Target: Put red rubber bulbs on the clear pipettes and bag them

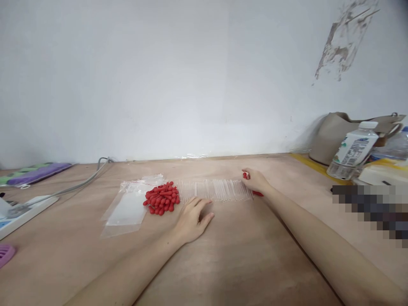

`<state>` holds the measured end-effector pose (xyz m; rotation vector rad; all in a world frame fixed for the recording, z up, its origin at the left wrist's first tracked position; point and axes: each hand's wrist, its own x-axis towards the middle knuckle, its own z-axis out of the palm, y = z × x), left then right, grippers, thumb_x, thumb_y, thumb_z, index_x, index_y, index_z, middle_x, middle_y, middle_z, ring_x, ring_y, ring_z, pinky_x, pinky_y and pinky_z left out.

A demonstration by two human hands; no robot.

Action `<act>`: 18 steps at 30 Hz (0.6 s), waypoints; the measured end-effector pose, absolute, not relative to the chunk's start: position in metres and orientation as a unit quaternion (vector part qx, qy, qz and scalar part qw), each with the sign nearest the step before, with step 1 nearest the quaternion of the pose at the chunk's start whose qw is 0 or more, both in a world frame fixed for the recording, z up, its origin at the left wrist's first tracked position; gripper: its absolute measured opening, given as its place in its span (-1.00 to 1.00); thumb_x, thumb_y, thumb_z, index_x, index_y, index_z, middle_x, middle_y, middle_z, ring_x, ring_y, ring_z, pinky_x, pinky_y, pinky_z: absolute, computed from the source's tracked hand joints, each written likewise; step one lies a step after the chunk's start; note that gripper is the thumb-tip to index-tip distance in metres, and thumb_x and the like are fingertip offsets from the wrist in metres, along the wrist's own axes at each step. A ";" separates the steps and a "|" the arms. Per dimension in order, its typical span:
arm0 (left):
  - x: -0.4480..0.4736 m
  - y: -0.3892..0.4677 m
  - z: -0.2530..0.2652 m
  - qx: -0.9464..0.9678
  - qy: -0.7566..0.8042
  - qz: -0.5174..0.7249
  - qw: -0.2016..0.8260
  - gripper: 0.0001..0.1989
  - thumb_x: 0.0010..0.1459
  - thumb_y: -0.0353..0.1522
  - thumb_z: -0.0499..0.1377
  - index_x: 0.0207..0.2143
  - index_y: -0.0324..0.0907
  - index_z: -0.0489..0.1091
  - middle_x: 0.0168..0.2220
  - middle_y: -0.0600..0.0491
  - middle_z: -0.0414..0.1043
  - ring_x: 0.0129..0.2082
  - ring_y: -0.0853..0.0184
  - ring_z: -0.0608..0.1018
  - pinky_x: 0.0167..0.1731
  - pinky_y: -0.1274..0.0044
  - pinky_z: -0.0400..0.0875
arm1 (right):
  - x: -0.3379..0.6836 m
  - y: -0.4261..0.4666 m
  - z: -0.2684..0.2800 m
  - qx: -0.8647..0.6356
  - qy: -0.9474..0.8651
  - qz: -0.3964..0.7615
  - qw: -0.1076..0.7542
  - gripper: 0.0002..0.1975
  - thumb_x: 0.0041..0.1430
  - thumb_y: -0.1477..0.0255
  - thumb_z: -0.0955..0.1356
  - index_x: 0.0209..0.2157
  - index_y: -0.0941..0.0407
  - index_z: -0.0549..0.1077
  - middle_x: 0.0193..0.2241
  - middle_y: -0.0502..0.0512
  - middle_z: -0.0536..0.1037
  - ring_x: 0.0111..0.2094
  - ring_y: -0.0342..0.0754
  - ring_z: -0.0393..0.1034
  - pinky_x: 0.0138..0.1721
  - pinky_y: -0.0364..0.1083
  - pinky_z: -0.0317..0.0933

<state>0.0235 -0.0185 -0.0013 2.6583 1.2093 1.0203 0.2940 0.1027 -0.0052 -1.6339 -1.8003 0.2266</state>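
Note:
A row of thin clear tubes (219, 190) lies side by side on the wooden table. At its left end is a heap of red pieces with rounded ends (162, 198), which look like rubber dropper bulbs. My left hand (193, 220) rests by the near edge of the tubes, fingers apart and nothing visible in it. At the row's right end, my right hand (256, 180) is closed in a pinch on a red bulb (245, 175). Another red piece (258, 194) shows under that hand, partly hidden; whether it lies on the table I cannot tell.
Clear plastic bags (126, 211) lie left of the red heap. Farther left are a power strip (35, 208) with a grey cable and a purple-green packet (40, 174). A bottle (353, 151) and a beige bag (330, 138) stand at the right. A white wall rises behind.

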 end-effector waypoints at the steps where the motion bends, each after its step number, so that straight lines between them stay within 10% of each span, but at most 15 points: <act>1: 0.023 -0.018 -0.001 0.859 0.390 0.332 0.023 -0.74 0.09 -0.34 0.08 -0.14 -0.17 0.30 -0.22 -0.03 0.37 -0.19 0.22 0.40 -0.19 0.36 0.30 | 0.296 0.103 -0.005 -0.632 -0.690 0.085 0.343 -0.59 -0.09 0.46 0.28 -0.12 0.20 0.38 -0.51 0.08 0.44 -0.42 -0.06 0.33 -0.34 -0.12 0.15; 18: 0.023 -0.016 -0.004 0.832 0.442 0.335 -0.023 -0.86 0.08 -0.33 0.08 -0.33 -0.17 0.38 -0.36 0.00 0.37 -0.29 0.24 0.37 -0.31 0.40 0.29 | 0.328 0.114 -0.016 -0.778 -0.542 0.131 0.289 -0.74 -0.17 0.23 0.34 -0.69 0.14 0.39 -0.69 0.17 0.41 -0.54 0.05 0.37 -0.55 -0.05 0.18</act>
